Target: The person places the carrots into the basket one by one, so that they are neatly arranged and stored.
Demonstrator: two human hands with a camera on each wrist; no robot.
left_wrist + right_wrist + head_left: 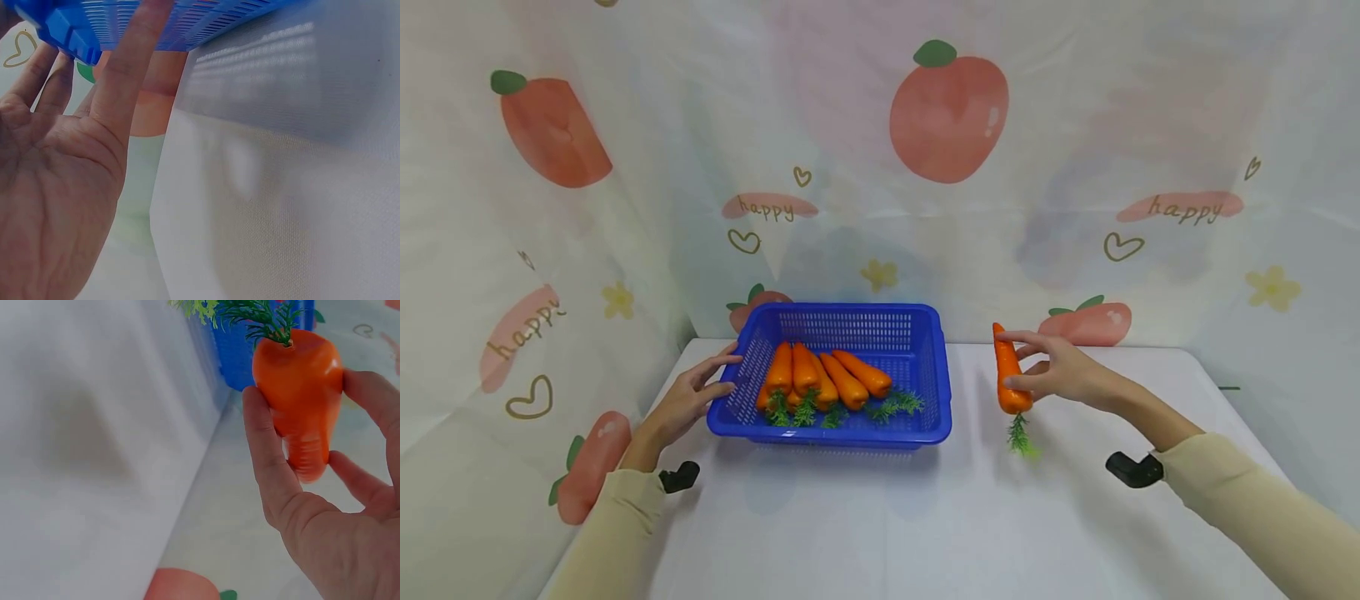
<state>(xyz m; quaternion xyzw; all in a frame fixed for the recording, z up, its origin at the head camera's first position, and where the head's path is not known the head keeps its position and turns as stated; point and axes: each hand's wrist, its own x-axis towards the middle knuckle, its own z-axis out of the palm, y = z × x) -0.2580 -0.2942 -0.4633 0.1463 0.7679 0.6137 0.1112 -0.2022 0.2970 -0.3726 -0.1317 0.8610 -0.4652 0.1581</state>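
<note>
In the head view my right hand (1051, 367) pinches an orange toy carrot (1009, 375) between thumb and fingers, to the right of a blue plastic basket (945, 383). The carrot's narrow tip points up and away, and its green leaves hang toward me. The right wrist view shows fingers of the right hand (337, 512) on both sides of the carrot (303, 381). At the basket's left rim, my left hand (688, 396) touches the edge with thumb and fingers spread. The left wrist view has the left hand (69, 162) with fairly straight fingers against the basket (212, 19).
Several more carrots (847, 383) lie in the basket, leaves toward the front rim. The basket stands on a white-covered table (887, 517) near its back edge. A printed cloth (850, 108) with peaches and hearts hangs behind and at the sides.
</note>
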